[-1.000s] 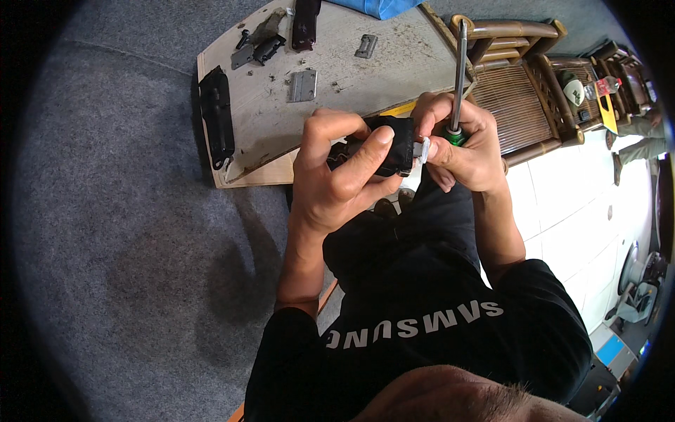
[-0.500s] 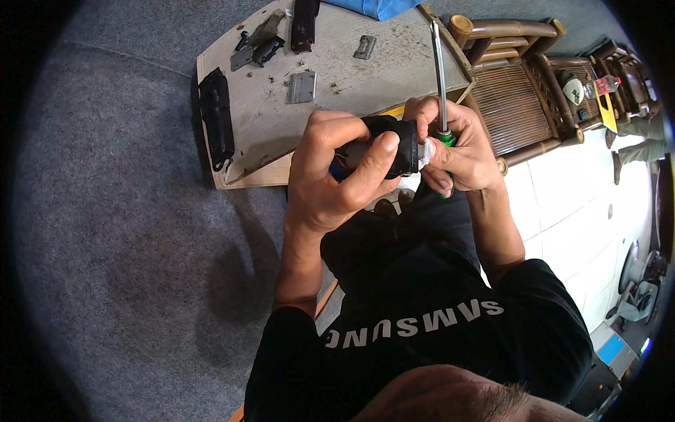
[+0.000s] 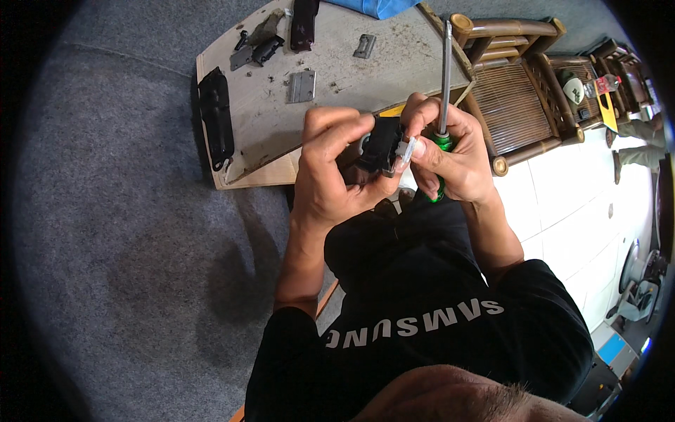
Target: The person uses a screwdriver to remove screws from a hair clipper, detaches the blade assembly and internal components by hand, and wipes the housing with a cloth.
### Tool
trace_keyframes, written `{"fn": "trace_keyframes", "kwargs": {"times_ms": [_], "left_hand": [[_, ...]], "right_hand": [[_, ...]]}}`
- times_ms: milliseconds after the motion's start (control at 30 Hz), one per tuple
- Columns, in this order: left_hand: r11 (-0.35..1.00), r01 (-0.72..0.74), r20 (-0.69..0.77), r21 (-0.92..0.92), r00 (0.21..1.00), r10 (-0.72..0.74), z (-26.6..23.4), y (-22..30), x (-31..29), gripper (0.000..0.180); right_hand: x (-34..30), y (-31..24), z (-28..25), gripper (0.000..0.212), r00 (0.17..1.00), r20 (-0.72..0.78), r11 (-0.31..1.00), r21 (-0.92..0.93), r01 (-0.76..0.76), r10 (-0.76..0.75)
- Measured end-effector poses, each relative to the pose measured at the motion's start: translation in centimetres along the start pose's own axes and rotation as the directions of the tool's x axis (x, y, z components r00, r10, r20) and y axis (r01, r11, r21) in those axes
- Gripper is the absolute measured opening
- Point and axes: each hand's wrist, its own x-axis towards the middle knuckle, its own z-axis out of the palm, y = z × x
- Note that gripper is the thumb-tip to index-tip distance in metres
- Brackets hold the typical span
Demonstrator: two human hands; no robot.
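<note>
My left hand [image 3: 325, 172] is closed round a small black boxy device part [image 3: 382, 143], its thumb and fingers gripping the sides. At the part's right end sits a whitish, partly clear piece [image 3: 407, 152], pinched by the thumb and forefinger of my right hand [image 3: 460, 158]. Whether that piece is still joined to the black part I cannot tell. Tucked in the same right hand is a screwdriver [image 3: 446, 81] with a green handle, its long metal shaft pointing up and away from me. Both hands are held above my lap, at the near edge of the worktop.
On the wooden worktop [image 3: 394, 77] lie a grey metal plate [image 3: 301, 87], a smaller metal piece [image 3: 364, 46], a long black shell [image 3: 216, 116], another dark shell [image 3: 304, 24] and several small bits. Bamboo chairs [image 3: 510, 105] stand at the right; blue cloth [image 3: 380, 7] lies at the far edge.
The black part has turned in my left hand, and the left thumb has come off its top. The whitish piece shows more now. The screwdriver shaft has shifted slightly right.
</note>
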Motion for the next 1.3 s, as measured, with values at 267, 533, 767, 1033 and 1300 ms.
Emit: {"fn": "trace_keyframes", "kwargs": {"times_ms": [267,533,767,1033,1300], "left_hand": [[0.992,0.011,-0.015,-0.124,1.000,-0.013,1.0,-0.3,0.1,0.064],[0.995,0.053,-0.079,-0.088,0.995,-0.060,1.1,0.1,-0.6,0.058],[0.991,0.043,-0.087,0.123,0.996,-0.033,1.0,0.1,-0.2,0.047],[0.993,0.097,-0.072,0.071,0.993,-0.092,1.1,0.1,-0.3,0.055],[0.994,0.076,-0.048,0.072,0.996,-0.073,1.0,-0.1,-0.3,0.055]], "right_hand": [[-0.2,0.4,0.2,0.016,0.992,-0.027,0.976,-0.184,0.113,-0.120],[-0.6,0.3,1.4,0.013,0.973,-0.107,0.936,-0.313,0.161,-0.203],[-1.0,0.5,1.9,0.016,0.929,-0.174,0.845,-0.495,0.205,-0.328],[-0.9,-0.4,3.1,0.025,0.912,-0.265,0.905,-0.375,0.203,-0.314],[0.0,-0.5,1.8,0.020,0.924,-0.071,0.742,-0.620,0.255,-0.377]]}}
